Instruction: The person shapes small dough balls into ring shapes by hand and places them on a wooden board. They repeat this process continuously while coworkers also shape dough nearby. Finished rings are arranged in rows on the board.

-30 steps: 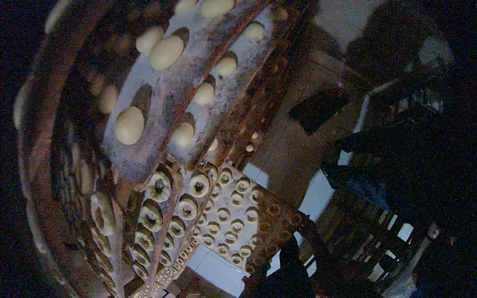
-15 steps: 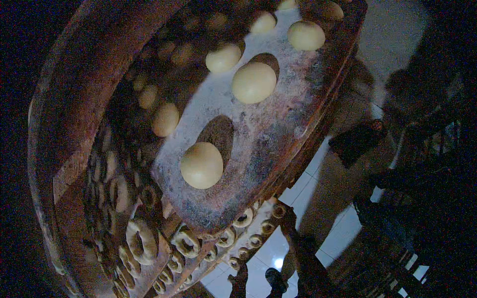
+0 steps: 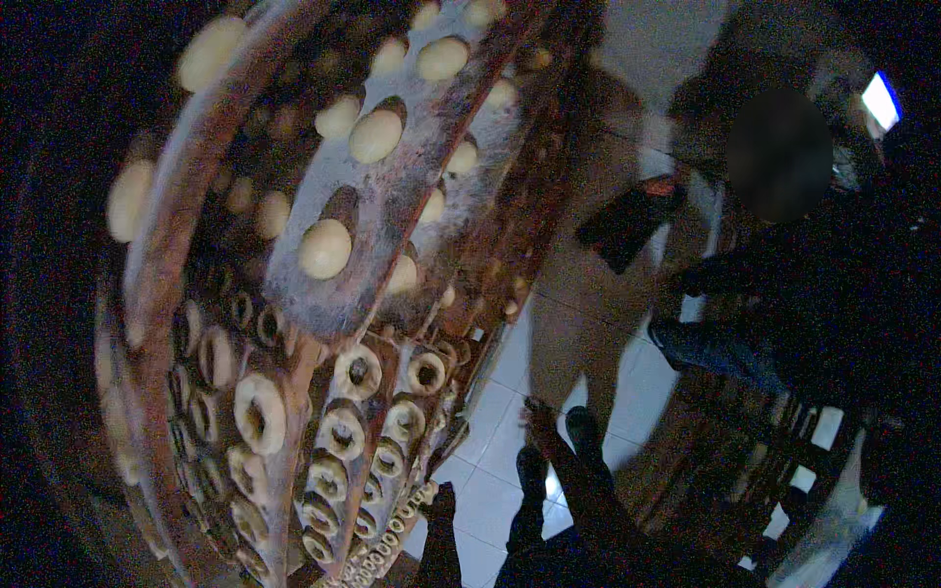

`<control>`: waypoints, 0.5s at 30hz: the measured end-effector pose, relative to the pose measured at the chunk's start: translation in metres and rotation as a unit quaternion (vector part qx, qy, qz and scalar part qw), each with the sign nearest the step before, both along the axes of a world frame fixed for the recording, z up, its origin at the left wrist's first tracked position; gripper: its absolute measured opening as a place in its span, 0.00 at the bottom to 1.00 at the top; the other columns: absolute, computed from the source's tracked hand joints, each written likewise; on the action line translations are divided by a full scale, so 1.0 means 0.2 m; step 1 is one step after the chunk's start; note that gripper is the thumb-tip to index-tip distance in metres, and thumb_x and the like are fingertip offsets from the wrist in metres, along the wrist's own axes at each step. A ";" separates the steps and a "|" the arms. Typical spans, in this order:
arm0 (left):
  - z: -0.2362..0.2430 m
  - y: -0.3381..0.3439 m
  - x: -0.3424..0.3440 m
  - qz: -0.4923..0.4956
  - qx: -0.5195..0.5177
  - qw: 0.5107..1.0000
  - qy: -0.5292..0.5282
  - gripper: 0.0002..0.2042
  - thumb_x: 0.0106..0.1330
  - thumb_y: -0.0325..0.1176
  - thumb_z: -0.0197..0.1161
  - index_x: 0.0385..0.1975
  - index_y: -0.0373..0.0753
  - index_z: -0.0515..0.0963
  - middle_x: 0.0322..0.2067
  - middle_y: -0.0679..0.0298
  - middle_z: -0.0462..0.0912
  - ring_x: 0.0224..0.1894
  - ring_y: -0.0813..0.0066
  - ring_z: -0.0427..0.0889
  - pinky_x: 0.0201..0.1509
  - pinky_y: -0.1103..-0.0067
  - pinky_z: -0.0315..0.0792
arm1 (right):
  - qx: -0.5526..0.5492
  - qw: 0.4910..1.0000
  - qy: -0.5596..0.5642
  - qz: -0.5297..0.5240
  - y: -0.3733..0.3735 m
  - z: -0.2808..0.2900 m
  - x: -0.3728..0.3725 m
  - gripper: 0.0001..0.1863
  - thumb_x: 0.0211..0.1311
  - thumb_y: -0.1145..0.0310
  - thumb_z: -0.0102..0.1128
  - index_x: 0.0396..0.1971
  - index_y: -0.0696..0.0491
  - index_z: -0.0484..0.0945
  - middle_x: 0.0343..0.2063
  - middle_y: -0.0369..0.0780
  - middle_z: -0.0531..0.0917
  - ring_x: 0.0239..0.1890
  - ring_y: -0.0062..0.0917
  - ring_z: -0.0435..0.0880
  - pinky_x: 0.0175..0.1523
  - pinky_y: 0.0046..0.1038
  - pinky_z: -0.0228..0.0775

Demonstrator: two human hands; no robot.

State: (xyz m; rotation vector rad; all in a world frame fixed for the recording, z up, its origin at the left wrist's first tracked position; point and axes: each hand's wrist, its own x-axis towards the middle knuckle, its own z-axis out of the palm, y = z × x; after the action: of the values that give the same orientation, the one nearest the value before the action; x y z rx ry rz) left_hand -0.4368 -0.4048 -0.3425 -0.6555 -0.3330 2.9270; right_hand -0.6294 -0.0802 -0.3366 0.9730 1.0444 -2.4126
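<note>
Long wooden boards of pale dough rings [image 3: 344, 433] are stacked in slanting tiers at the lower left. My left hand [image 3: 443, 502] is beside the right edge of these boards, close to the small rings there. It is dark, and its fingers do not show clearly. Over the tiled floor, apart from the boards, is my right hand [image 3: 536, 419], its fingers spread and nothing visible in them. Above the rings, a floury board [image 3: 312, 302] carries round dough balls [image 3: 324, 249], spaced apart. A second board [image 3: 482, 201] with more balls lies along its right side.
A curved wooden upright [image 3: 162, 230] runs along the left, with more dough balls beyond it. At the right stands another person in dark clothes [image 3: 784, 304], near a lit screen [image 3: 881, 101]. Dark slatted racks [image 3: 720, 470] stand at the lower right. My feet [image 3: 583, 431] are on white tiles [image 3: 490, 505].
The view has swung, so the boards sit further left and more ring rows show. My right hand has come away from the board's end. The other person shows more fully.
</note>
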 end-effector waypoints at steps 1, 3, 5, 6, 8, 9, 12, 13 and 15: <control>0.07 0.16 0.37 -0.075 -0.091 0.992 0.054 0.34 0.63 0.52 0.58 0.63 0.34 0.65 0.65 0.52 0.66 0.68 0.52 0.61 0.73 0.54 0.52 | 0.038 0.999 -0.026 0.026 0.17 -0.06 0.45 0.23 0.67 0.52 0.54 0.56 0.48 0.73 0.43 0.40 0.82 0.41 0.30 0.81 0.48 0.38 0.74; -0.12 0.50 1.02 -0.125 -0.236 0.920 -0.287 0.22 0.63 0.50 0.60 0.52 0.44 0.73 0.58 0.50 0.73 0.61 0.54 0.71 0.64 0.49 0.63 | 0.075 0.994 -0.061 0.058 0.43 -0.08 1.27 0.22 0.66 0.53 0.55 0.55 0.49 0.73 0.43 0.41 0.82 0.40 0.29 0.82 0.48 0.37 0.75; -0.28 0.88 0.89 -0.360 -0.439 0.801 -0.189 0.19 0.65 0.46 0.59 0.51 0.43 0.73 0.56 0.48 0.73 0.56 0.56 0.76 0.55 0.52 0.72 | 0.140 0.990 -0.020 0.028 0.72 -0.04 1.61 0.22 0.65 0.55 0.57 0.54 0.51 0.73 0.43 0.41 0.83 0.40 0.29 0.82 0.48 0.36 0.76; -0.23 0.90 0.80 -0.426 -0.481 0.747 -0.170 0.18 0.66 0.44 0.58 0.51 0.41 0.73 0.53 0.49 0.76 0.52 0.55 0.79 0.51 0.53 0.74 | 0.155 0.988 -0.020 -0.001 0.73 0.03 1.80 0.22 0.65 0.55 0.58 0.54 0.51 0.74 0.42 0.41 0.83 0.40 0.29 0.82 0.47 0.36 0.76; -0.42 0.97 0.58 -0.488 -0.525 0.692 -0.087 0.15 0.68 0.40 0.57 0.47 0.36 0.75 0.40 0.53 0.82 0.37 0.55 0.83 0.43 0.59 0.79 | 0.179 0.981 -0.014 -0.070 0.63 0.23 2.12 0.21 0.64 0.57 0.59 0.53 0.53 0.74 0.42 0.42 0.83 0.39 0.28 0.83 0.47 0.34 0.77; -0.44 1.02 0.52 -0.555 -0.541 0.632 -0.007 0.15 0.68 0.39 0.56 0.46 0.35 0.76 0.38 0.53 0.82 0.38 0.57 0.83 0.43 0.62 0.79 | 0.195 0.975 -0.014 -0.105 0.53 0.32 2.29 0.21 0.64 0.58 0.60 0.52 0.53 0.74 0.42 0.42 0.84 0.39 0.28 0.83 0.47 0.34 0.77; -0.09 1.12 0.34 -0.664 -0.407 0.602 0.176 0.20 0.71 0.44 0.51 0.54 0.37 0.72 0.43 0.54 0.81 0.45 0.56 0.82 0.49 0.62 0.78 | 0.241 0.944 -0.012 -0.227 0.13 0.54 2.63 0.21 0.63 0.60 0.62 0.51 0.55 0.74 0.41 0.43 0.84 0.38 0.27 0.84 0.46 0.32 0.78; 0.02 1.13 0.31 -0.698 -0.349 0.587 0.217 0.22 0.72 0.46 0.49 0.57 0.37 0.71 0.45 0.54 0.81 0.47 0.56 0.82 0.51 0.62 0.77 | 0.255 0.934 -0.021 -0.250 -0.01 0.63 2.69 0.21 0.63 0.60 0.63 0.51 0.56 0.74 0.41 0.43 0.85 0.38 0.27 0.85 0.46 0.32 0.79; 0.18 1.15 0.20 -0.786 -0.333 0.413 0.318 0.25 0.73 0.48 0.46 0.63 0.37 0.66 0.50 0.55 0.79 0.47 0.56 0.81 0.50 0.64 0.77 | 0.259 0.915 -0.110 -0.291 -0.33 0.79 2.75 0.19 0.64 0.63 0.61 0.51 0.56 0.74 0.39 0.43 0.85 0.34 0.26 0.84 0.41 0.30 0.78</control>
State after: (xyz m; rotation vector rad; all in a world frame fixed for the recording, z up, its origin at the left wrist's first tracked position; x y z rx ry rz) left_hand -0.3976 -0.1738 -0.3063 0.2433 1.0215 0.9984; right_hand -0.0804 -0.1469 -0.1777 1.9250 1.5134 -2.3934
